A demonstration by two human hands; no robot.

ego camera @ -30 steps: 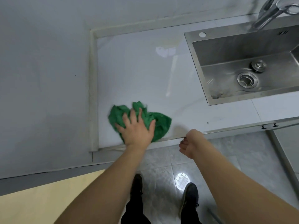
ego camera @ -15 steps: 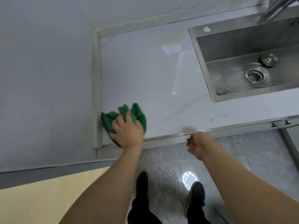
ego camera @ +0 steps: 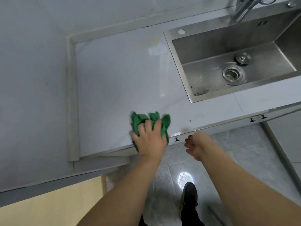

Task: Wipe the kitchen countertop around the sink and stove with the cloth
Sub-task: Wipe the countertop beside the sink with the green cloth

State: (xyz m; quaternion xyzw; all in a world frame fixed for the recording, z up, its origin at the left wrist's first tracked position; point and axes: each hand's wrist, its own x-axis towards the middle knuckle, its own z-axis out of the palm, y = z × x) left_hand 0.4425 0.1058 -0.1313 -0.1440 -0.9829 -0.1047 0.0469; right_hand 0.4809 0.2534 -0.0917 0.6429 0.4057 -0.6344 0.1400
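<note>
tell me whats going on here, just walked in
A person is wiping a white kitchen countertop with a bunched green cloth. The left hand presses on the cloth near the counter's front edge, left of the steel sink. The right hand holds nothing and hangs loosely curled just off the counter's edge. A few small dark specks show on the counter between the cloth and the sink.

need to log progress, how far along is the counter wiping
Done: nothing can be confirmed; the countertop left of the sink looks glossy, but gloss alone proves no wiping. In hand: the left hand presses the green cloth at the front edge; the right hand hangs idle. Left: dark specks beside the cloth, the strip before the sink, and the stove, out of view.
</note>
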